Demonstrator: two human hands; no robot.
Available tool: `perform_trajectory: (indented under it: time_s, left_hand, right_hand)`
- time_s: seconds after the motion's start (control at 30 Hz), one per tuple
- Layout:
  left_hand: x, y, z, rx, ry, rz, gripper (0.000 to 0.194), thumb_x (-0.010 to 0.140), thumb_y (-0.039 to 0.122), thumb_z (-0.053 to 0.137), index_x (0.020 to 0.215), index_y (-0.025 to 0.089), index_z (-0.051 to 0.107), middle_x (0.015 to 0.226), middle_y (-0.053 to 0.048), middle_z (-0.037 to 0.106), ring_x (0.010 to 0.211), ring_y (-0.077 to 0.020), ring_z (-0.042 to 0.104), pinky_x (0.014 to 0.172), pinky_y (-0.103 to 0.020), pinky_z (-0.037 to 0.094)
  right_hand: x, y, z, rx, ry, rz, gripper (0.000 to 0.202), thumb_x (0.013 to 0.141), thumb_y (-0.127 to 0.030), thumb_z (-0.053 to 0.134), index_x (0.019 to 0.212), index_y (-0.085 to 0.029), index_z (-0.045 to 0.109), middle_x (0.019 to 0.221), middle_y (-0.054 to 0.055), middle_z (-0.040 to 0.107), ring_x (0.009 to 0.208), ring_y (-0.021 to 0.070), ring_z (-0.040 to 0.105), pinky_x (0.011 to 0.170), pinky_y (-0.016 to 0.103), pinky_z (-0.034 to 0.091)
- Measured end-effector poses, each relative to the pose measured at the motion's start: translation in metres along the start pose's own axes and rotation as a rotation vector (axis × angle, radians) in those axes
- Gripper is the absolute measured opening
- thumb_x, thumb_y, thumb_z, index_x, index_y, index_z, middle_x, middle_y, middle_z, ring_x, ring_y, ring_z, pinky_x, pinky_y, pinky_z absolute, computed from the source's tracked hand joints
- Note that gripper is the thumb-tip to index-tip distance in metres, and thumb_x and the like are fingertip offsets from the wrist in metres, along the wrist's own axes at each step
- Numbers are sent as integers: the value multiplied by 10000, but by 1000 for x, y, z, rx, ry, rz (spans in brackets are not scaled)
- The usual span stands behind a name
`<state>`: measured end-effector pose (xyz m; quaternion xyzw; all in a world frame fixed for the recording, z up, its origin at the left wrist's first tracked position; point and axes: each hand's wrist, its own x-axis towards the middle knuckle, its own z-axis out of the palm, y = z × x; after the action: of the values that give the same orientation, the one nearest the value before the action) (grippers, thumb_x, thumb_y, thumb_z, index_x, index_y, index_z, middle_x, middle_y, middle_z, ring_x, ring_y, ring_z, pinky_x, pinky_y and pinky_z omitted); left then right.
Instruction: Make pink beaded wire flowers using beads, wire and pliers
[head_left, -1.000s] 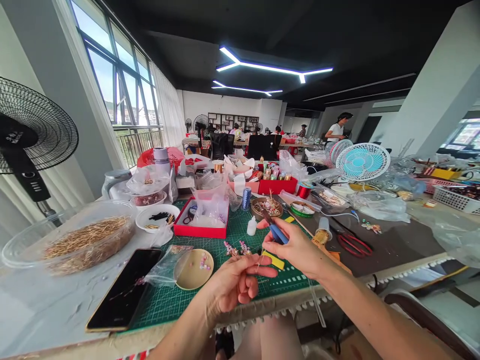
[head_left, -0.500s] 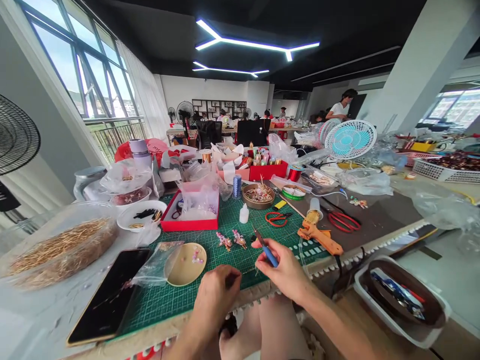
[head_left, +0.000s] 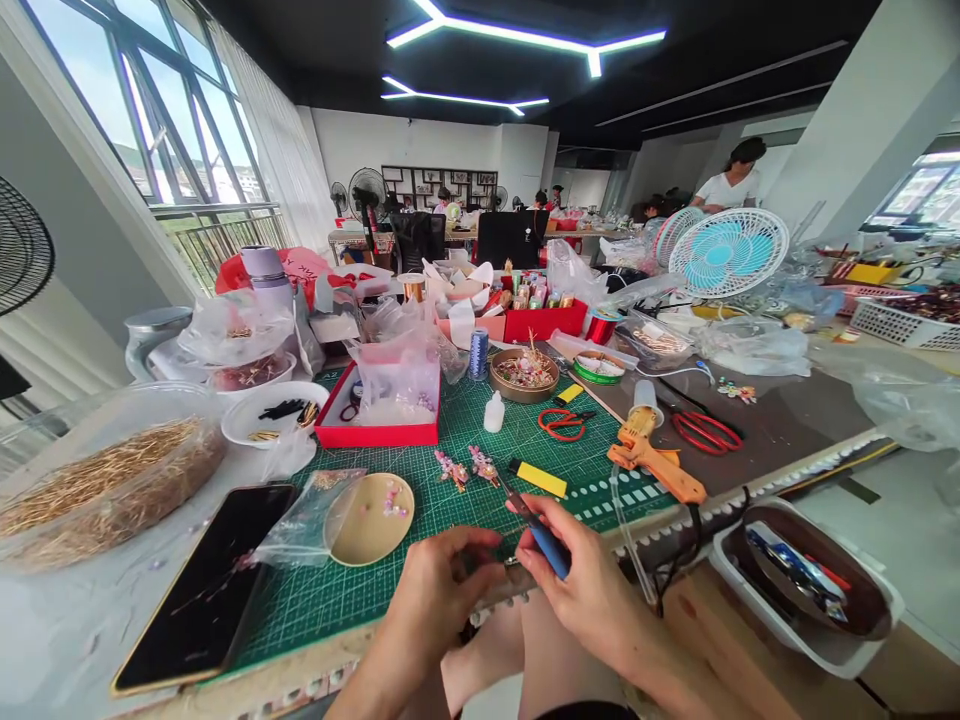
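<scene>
My right hand is closed around a blue-handled tool with a thin metal tip, which points up and left. A small shiny piece shows at its fingertips, too small to make out. Just left of it, my left hand has its thumb and fingers curled towards each other; whether something is between them is too small to tell. Both hands are over the front edge of the green cutting mat. Beyond them lie two pink beaded ornaments and a yellow-and-black item.
A round dish with beads and a phone lie to the left. An orange glue gun, red-handled scissors and orange-handled pliers are to the right. A white bottle stands behind the ornaments.
The view has tilted down slightly. My hands have come closer together near the mat's front edge, and the yellow-and-black item beyond my right hand now shows.
</scene>
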<state>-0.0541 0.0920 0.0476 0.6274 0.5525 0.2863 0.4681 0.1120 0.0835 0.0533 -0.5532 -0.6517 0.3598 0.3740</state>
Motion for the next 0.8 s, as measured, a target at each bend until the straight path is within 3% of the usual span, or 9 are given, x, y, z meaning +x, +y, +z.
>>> perform_trajectory:
  time_s: [0.17, 0.37, 0.57, 0.8]
  left_hand:
    - [0, -1, 0, 341, 72, 153, 254, 681, 79, 518, 877, 173, 650, 735, -27, 661, 488, -129, 514, 496, -233, 378]
    - [7, -6, -1, 559, 95, 210, 231, 701, 50, 460, 825, 199, 587, 775, -36, 663, 613, -183, 604, 560, -258, 402]
    - [9, -13, 6, 630, 159, 266, 135, 791, 101, 486, 778, 213, 561, 740, -24, 653, 565, -168, 602, 514, -240, 390]
    - [-9, -23, 0, 776, 318, 419, 98, 854, 142, 481, 811, 216, 530, 722, -2, 634, 556, -143, 618, 444, -221, 389]
  right_hand:
    - [3, 17, 3, -49, -15, -1, 378, 758, -221, 478, 1130, -177, 524, 884, 77, 666, 853, 232, 637, 770, 372, 495]
    - [4, 26, 1, -67, -65, -28, 443, 767, -197, 479, 1210, -194, 496, 1058, 97, 664, 875, 229, 645, 773, 372, 503]
    - [9, 32, -1, -276, -81, 30, 653, 666, -99, 505, 1308, -202, 442, 942, 79, 686, 730, 223, 645, 689, 359, 504]
    - [11, 33, 0, -327, -73, 80, 686, 634, -98, 511, 1313, -188, 461, 852, 74, 680, 659, 230, 625, 642, 361, 496]
